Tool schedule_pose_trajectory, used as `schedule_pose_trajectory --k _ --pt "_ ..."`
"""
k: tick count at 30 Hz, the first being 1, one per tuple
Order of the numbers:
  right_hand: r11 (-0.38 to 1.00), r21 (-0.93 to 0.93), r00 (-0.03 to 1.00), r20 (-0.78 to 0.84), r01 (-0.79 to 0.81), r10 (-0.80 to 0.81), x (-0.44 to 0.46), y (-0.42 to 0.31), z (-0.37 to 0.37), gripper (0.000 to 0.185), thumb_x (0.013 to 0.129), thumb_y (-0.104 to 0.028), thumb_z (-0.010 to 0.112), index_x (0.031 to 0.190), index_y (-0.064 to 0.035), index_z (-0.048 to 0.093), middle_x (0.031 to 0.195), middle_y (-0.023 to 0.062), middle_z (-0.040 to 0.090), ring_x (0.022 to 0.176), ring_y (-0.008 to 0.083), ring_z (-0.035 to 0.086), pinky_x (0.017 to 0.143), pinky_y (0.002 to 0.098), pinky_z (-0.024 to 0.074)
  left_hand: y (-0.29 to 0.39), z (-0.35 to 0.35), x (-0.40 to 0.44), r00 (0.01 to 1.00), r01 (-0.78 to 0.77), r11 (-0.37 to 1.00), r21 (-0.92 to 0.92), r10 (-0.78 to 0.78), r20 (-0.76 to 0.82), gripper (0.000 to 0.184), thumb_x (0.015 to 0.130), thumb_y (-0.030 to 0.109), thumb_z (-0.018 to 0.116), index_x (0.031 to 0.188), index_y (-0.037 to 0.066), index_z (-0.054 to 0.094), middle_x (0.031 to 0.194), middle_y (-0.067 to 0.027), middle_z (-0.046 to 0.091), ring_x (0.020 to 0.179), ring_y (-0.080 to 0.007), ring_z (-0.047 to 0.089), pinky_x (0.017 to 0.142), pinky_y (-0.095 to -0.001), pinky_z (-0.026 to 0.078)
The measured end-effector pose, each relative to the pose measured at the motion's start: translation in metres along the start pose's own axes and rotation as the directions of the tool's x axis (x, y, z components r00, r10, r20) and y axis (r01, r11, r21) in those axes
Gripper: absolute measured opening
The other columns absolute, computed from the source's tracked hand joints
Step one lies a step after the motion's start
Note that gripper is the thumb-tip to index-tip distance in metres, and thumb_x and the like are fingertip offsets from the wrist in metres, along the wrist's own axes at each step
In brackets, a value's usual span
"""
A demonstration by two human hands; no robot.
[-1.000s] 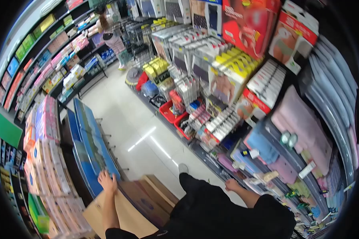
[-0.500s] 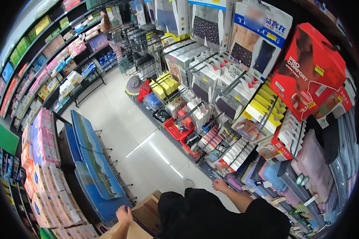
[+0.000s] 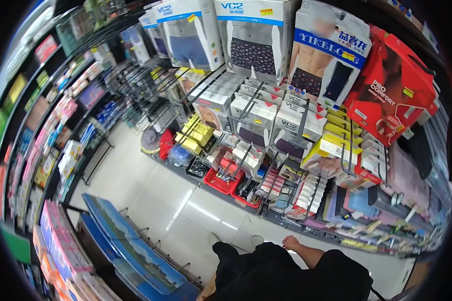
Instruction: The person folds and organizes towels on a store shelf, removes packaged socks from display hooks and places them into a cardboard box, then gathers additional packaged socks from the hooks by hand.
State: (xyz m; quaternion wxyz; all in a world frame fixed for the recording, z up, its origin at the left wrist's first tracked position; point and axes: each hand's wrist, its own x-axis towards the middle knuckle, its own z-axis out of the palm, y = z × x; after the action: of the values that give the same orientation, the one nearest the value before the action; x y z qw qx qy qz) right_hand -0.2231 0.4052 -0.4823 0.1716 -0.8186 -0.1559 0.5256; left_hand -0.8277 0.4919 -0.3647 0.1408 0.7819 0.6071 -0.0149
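Observation:
My right hand (image 3: 290, 243) hangs loosely at the right of my dark-clothed body, above the tiled floor. Its fingers are slightly bent and apart, with nothing visible in them. Only a strip of my left hand (image 3: 209, 287) shows at the bottom edge, beside the blue printed boards (image 3: 145, 261); its fingers are hidden. Ahead of me is a rack of boxed underwear. A red box (image 3: 391, 88) hangs at the upper right, next to a white and blue box (image 3: 329, 55). Red trays (image 3: 220, 181) with small goods sit on the bottom shelf.
Shelves of colourful packages (image 3: 45, 130) line the left side. Pink and purple packs (image 3: 65, 236) are stacked at the lower left. Metal hooks (image 3: 301, 120) project from the rack. Folded textiles (image 3: 356, 203) lie at the right. Pale floor tiles (image 3: 145, 195) run between the displays.
My view has turned to the right. The blue boards now sit lower in view, and my left hand has mostly slipped out of sight. My right hand still hangs beside me.

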Motion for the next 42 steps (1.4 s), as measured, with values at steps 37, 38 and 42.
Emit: schedule_pose_trajectory --k 37,38,42 --pt "0.2 -0.972 0.837 0.004 -0.126 0.548 0.207 -0.137 0.307 0.106 0.078 -0.05 0.069 0.152 -0.0155 0.003 0.141 0.0318 0.035 0.119 0.0462 0.05 0.097 0.0562 0.0422 0.107 0.282 0.268 -0.02 0.763 0.563 0.317 -0.47 0.883 0.077 0.079 0.05 0.065 0.133 0.005 0.034 0.123 -0.0269 0.053 0.112 -0.0381 0.058 0.093 -0.0452 0.049" --pt "0.187 -0.968 0.81 -0.027 -0.168 0.586 0.21 -0.132 0.31 0.11 0.077 -0.047 0.071 0.152 -0.0139 -0.002 0.141 0.0338 0.033 0.118 0.0474 0.05 0.095 0.0575 0.0434 0.112 0.286 0.272 0.031 0.764 0.56 0.321 -0.528 0.849 0.075 0.078 0.048 0.067 0.13 0.004 0.035 0.116 -0.0258 0.054 0.106 -0.0381 0.06 0.088 -0.0445 0.051" --pt "0.139 -0.976 0.874 -0.079 -0.165 0.479 0.217 -0.126 0.33 0.113 0.076 -0.039 0.075 0.15 -0.0058 -0.002 0.138 0.0394 0.032 0.114 0.0518 0.051 0.088 0.0573 0.0483 0.119 0.303 0.278 0.097 0.74 0.577 0.345 -0.6 0.794 0.067 0.075 0.041 0.071 0.121 0.003 0.039 0.105 -0.0217 0.056 0.087 -0.0371 0.066 0.075 -0.0429 0.056"
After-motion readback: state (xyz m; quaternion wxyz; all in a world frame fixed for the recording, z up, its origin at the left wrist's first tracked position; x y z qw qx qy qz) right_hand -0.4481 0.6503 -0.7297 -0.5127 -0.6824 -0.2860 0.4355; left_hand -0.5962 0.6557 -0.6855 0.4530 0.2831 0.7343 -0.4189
